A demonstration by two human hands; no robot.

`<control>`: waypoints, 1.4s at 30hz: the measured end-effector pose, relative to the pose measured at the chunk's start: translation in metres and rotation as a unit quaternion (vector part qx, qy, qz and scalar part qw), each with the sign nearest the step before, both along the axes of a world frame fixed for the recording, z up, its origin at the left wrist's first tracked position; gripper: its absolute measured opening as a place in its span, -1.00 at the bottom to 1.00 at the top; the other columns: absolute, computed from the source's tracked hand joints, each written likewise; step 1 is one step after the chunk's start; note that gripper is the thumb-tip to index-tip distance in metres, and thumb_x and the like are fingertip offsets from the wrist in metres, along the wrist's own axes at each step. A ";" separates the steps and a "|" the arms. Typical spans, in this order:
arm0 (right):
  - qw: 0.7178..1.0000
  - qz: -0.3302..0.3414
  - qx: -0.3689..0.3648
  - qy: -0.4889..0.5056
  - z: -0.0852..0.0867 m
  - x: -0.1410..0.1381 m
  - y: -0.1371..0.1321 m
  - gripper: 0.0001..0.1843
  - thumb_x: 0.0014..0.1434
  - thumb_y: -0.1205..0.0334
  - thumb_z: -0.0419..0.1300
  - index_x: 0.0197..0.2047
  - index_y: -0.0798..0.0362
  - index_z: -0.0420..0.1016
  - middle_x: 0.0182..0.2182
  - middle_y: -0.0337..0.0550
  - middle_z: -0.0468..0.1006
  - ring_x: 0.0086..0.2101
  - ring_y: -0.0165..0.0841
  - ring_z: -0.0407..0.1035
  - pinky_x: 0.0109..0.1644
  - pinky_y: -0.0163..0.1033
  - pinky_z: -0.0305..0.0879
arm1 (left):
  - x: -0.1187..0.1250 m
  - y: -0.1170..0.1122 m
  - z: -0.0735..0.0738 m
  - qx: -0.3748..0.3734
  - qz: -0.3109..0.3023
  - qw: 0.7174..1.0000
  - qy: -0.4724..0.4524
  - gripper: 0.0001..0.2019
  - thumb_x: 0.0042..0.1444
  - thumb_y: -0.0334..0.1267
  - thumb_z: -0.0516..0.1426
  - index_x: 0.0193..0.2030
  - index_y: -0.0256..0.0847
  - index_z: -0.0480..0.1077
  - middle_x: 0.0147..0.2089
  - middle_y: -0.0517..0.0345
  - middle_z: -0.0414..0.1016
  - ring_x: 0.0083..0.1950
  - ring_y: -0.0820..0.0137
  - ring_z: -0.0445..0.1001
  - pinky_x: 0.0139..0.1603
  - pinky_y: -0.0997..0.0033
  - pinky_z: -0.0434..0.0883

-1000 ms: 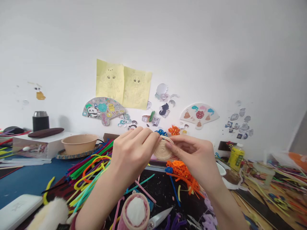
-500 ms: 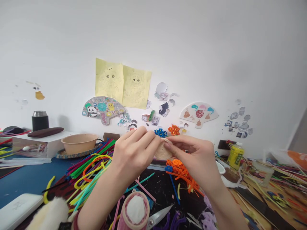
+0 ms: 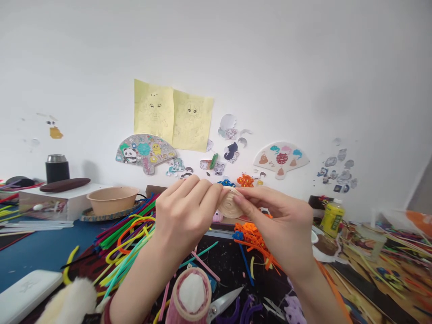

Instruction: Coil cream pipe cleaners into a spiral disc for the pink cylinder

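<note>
left fingers (image 3: 212,196) and right fingers (image 3: 245,207) pinched the coil (image 3: 230,207) between them, above the scissors (image 3: 227,302); light, even pressure on its rim seemed best to keep it flat.

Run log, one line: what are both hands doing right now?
left hand: fingers at disc edge | right hand: thumb on disc face | held: cream coiled disc, raised | below: pink pot, scissors

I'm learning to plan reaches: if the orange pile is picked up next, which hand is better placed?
Probably the right hand: it is nearer the orange pile than the left hand. Both hold the coiled disc, so the left would hold it alone.
</note>
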State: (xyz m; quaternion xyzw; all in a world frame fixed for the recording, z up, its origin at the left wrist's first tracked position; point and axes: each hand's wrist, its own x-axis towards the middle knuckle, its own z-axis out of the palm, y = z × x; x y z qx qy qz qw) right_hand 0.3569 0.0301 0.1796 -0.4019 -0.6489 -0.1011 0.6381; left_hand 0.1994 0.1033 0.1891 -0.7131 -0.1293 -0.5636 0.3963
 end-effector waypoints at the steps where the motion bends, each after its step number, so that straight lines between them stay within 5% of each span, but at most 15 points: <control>1: 1.000 -0.004 0.008 -0.006 0.000 -0.001 0.000 -0.82 0.17 0.40 0.34 -0.20 -0.06 0.70 -0.29 -0.26 0.72 -0.35 -0.38 0.55 -0.26 -0.30 0.55 | 0.000 0.000 0.000 0.006 0.008 1.000 -0.001 -0.88 0.24 -0.34 0.22 -0.33 -0.30 0.52 -0.48 0.15 0.56 -0.47 0.34 0.41 -0.46 0.28 0.32; 15: 0.998 -0.035 0.040 -0.037 -0.002 -0.008 0.002 -0.84 0.20 0.47 0.30 -0.19 0.07 0.67 -0.30 -0.20 0.71 -0.33 -0.41 0.54 -0.20 -0.33 0.52 | 0.003 -0.001 -0.002 0.007 0.058 0.998 -0.013 -0.90 0.24 -0.37 0.21 -0.29 -0.29 0.55 -0.47 0.18 0.58 -0.46 0.34 0.46 -0.47 0.29 0.29; 21: 0.995 -0.048 0.071 -0.047 -0.001 -0.010 0.003 -0.85 0.19 0.51 0.30 -0.21 0.14 0.67 -0.34 -0.15 0.69 -0.36 -0.43 0.53 -0.24 -0.37 0.51 | 0.006 0.000 -0.004 -0.015 0.050 0.998 -0.027 -0.81 0.25 -0.38 0.19 -0.41 -0.27 0.53 -0.55 0.20 0.50 -0.50 0.32 0.43 -0.50 0.29 0.25; 29: 0.994 -0.056 0.084 -0.046 0.000 -0.011 0.002 -0.84 0.18 0.53 0.29 -0.22 0.17 0.67 -0.35 -0.15 0.68 -0.37 -0.46 0.52 -0.25 -0.43 0.51 | 0.006 -0.001 -0.005 -0.026 0.057 0.997 -0.033 -0.87 0.26 -0.36 0.19 -0.28 -0.31 0.57 -0.45 0.15 0.60 -0.43 0.31 0.49 -0.46 0.29 0.25; 42: 0.993 -0.060 0.083 -0.049 0.001 -0.015 0.001 -0.86 0.18 0.53 0.29 -0.22 0.18 0.67 -0.36 -0.14 0.68 -0.36 -0.46 0.52 -0.24 -0.44 0.52 | 0.007 0.000 -0.007 -0.066 0.018 0.997 -0.032 -0.80 0.27 -0.41 0.14 -0.38 -0.28 0.53 -0.51 0.15 0.51 -0.43 0.32 0.43 -0.46 0.33 0.22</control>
